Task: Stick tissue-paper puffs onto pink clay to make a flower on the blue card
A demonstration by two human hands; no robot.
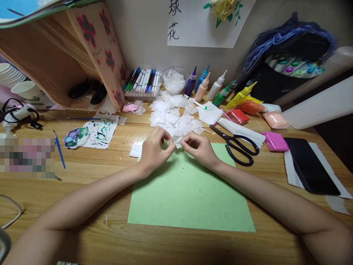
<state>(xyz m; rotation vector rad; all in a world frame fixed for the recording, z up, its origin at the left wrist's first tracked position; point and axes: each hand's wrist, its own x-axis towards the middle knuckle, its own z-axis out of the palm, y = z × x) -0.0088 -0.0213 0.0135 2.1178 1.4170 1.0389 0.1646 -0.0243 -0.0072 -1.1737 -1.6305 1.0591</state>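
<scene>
My left hand [156,149] and my right hand [200,149] meet over the far edge of a green sheet [190,198]. Thumb and forefinger of each are pinched together on a small white paper piece [178,142] between them. Just beyond the fingertips spreads a loose pile of white paper squares [168,114], which partly merges with the held piece. Black-handled scissors [234,143] lie to the right of my right hand, blades slightly apart. A folded white paper [135,150] sits left of my left hand, partly covered by it.
Behind the pile stand a glass bowl [175,81] of white paper, a marker rack [142,82] and several paint bottles [202,87]. Clay packets [275,141] and a black phone [311,165] lie right. At left are a paint palette [76,137] and a blue brush [59,150].
</scene>
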